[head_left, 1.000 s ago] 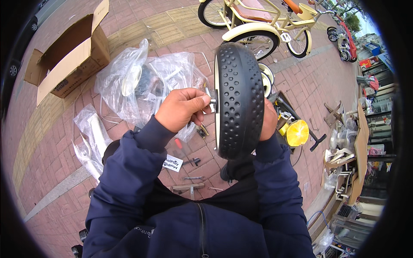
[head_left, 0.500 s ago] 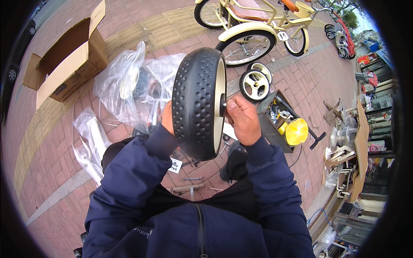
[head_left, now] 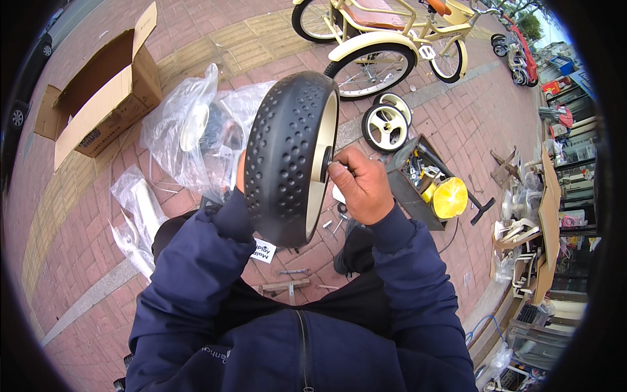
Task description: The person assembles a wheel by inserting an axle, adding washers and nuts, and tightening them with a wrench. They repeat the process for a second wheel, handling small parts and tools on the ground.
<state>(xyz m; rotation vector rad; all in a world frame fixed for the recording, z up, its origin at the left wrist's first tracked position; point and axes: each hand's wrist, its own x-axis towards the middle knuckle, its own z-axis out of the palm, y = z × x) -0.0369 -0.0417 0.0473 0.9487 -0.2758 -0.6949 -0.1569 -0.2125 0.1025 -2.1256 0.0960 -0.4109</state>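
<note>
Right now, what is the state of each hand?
Left hand: mostly hidden behind the black studded wheel; grip cannot be told.
Right hand: closed, fingertips at the wheel's hub.

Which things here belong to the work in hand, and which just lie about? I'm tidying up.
In hand:
black wheel
right hand at its hub
left hand, mostly hidden behind it

Lying about:
cardboard box
plastic bags
two small wheels
toolbox
cream bicycle

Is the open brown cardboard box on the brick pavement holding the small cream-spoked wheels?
No, the open brown cardboard box looks empty, while the two small cream-spoked wheels lie on the bricks beside the toolbox.
</note>
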